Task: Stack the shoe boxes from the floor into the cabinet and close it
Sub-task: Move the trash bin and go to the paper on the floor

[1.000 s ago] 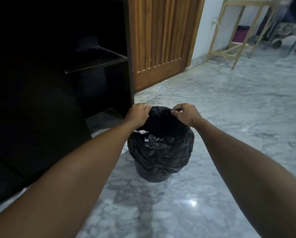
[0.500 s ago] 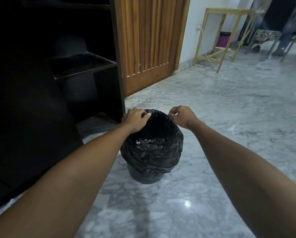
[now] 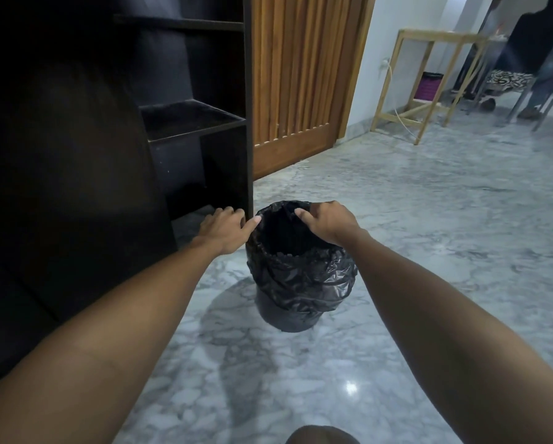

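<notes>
No shoe box shows in this view. The dark cabinet (image 3: 204, 123) stands open at the left, its shelves bare. On the marble floor in front of its right edge sits a small bin lined with a black bag (image 3: 300, 277). My right hand (image 3: 328, 224) grips the far right part of the bag's rim with curled fingers. My left hand (image 3: 225, 229) hovers just left of the bin with its fingers loosely spread, and only the thumb tip reaches the rim. The cabinet's lower left part is too dark to make out.
A slatted wooden door (image 3: 304, 81) stands right of the cabinet. A light wooden frame table (image 3: 429, 75) and a purple basket (image 3: 430, 86) are at the back right, with chairs and a seated person (image 3: 537, 59) beyond. Marble floor (image 3: 429, 235) spreads to the right.
My left hand has let go of the bag's rim and moved left toward the cabinet. The right hand still holds the rim, and the view has shifted so the bin sits further right.
</notes>
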